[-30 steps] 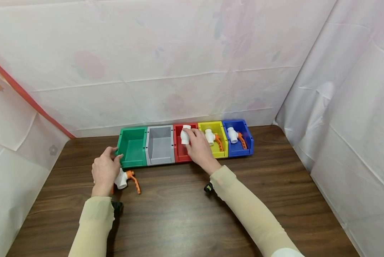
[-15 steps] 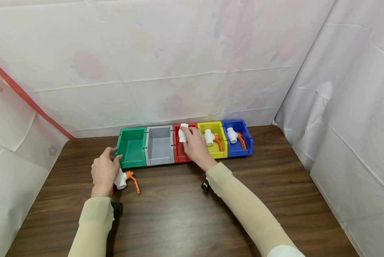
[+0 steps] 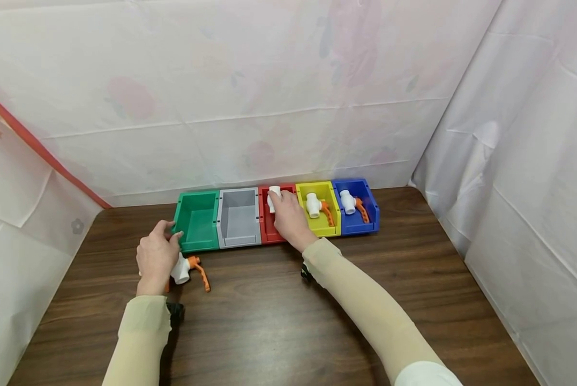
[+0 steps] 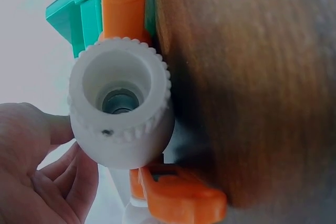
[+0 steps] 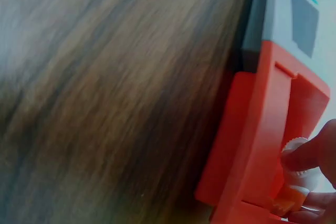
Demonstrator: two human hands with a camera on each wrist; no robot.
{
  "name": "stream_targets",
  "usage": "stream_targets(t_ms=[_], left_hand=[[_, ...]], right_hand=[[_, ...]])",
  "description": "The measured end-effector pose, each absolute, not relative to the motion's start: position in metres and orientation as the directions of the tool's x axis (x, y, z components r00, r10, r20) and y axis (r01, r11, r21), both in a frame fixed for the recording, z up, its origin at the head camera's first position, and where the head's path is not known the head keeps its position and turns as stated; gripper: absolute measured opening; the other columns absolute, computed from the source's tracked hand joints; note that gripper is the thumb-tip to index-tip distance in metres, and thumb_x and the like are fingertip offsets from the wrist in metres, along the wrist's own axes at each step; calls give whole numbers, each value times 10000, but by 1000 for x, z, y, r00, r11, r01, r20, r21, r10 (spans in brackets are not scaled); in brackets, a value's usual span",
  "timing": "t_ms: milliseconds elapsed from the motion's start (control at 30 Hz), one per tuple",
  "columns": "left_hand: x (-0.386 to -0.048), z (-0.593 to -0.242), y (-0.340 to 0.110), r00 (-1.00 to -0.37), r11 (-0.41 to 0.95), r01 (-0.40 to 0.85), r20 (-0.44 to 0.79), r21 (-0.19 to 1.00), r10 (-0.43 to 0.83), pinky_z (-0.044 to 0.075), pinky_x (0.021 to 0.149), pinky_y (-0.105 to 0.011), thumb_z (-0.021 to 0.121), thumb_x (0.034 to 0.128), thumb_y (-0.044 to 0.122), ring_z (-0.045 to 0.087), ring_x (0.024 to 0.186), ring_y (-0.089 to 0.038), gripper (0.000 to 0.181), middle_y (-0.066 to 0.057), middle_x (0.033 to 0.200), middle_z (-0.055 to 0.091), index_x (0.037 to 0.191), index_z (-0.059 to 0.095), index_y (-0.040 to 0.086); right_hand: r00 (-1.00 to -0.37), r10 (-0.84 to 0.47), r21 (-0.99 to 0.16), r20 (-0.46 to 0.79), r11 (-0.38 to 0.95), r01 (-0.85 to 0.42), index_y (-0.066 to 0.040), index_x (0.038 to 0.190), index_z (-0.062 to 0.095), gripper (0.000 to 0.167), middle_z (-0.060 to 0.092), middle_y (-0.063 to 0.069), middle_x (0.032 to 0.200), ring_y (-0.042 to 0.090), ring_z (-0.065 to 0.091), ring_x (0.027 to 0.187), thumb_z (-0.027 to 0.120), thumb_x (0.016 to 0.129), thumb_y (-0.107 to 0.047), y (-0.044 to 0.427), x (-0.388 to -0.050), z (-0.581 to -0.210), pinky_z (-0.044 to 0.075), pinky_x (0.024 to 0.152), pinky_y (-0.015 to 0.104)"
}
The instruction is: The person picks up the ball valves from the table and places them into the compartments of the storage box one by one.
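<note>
My right hand (image 3: pixel 290 217) pinches a white plastic ball valve (image 3: pixel 274 199) over the red bin (image 3: pixel 269 236). In the right wrist view, its thumb (image 5: pixel 310 153) lies against the valve's ribbed end, inside the bin walls, with an orange part below. My left hand (image 3: pixel 157 254) is beside the green bin (image 3: pixel 199 222), thumb and fingertips at its left wall; whether they touch it is unclear. Beneath that hand lies a white valve (image 3: pixel 180 271) with an orange handle, and more orange shows under the wrist. The left wrist view shows a valve (image 4: pixel 123 103) end-on, the fingers not wrapped round it.
A grey bin (image 3: pixel 240 240) stands between the green and red ones. To the right, the yellow bin (image 3: pixel 334 232) and the blue bin (image 3: pixel 372 228) each hold a white valve with an orange handle. White cloth (image 3: pixel 249 107) hangs behind the wooden table (image 3: pixel 259 321).
My right hand has shifted slightly left and the valve in it sits a little further left over the red bin. The left hand has stayed in place.
</note>
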State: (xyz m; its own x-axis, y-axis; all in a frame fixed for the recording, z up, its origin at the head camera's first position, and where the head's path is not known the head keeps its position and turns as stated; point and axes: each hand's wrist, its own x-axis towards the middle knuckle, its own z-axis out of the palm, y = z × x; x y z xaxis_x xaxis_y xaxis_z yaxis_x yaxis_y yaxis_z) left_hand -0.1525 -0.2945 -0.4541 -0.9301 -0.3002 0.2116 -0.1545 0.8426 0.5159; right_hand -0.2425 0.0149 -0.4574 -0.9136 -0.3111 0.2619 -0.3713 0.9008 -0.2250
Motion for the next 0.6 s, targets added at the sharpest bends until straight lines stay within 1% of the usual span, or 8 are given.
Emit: stream_targets(t_ms=[167,400,500,600], left_hand=[[-152,-455,-294,-927,842,-164,211,514,-309,465,550,-454,615,1004,249,626,659,-355,364,-194,969,719,1324,607,76],[-152,-455,-295,-929,844,-162,209,511,-305,469,545,-464,607,1008,248,627,669,-366,362,-199,977,717,1324,605,71],[-152,-455,-296,-931,842,-167,199,514,-306,474,559,-474,603,1009,245,628,681,-370,366,-203,984,714,1330,599,69],[-152,-454,-297,-932,839,-174,190,516,-310,478,571,-481,601,1011,245,629,691,-374,369,-204,986,713,1336,595,71]], right_hand=[[-920,-301,-205,251,913,-354,-139,1444,464,603,518,160,1299,272,495,1211,697,890,-96,11,-243,-460,514,938,385],[-926,-307,-128,217,932,-339,-135,1451,464,649,513,169,1283,281,494,1220,749,870,-171,6,-241,-460,558,849,382],[-916,-332,-86,225,930,-358,-122,1417,491,595,532,183,1234,299,510,1194,734,876,-168,5,-241,-461,564,826,380],[-910,-352,-38,221,929,-368,-113,1332,523,459,541,188,1167,308,525,1138,686,905,-150,3,-242,-462,567,811,370]])
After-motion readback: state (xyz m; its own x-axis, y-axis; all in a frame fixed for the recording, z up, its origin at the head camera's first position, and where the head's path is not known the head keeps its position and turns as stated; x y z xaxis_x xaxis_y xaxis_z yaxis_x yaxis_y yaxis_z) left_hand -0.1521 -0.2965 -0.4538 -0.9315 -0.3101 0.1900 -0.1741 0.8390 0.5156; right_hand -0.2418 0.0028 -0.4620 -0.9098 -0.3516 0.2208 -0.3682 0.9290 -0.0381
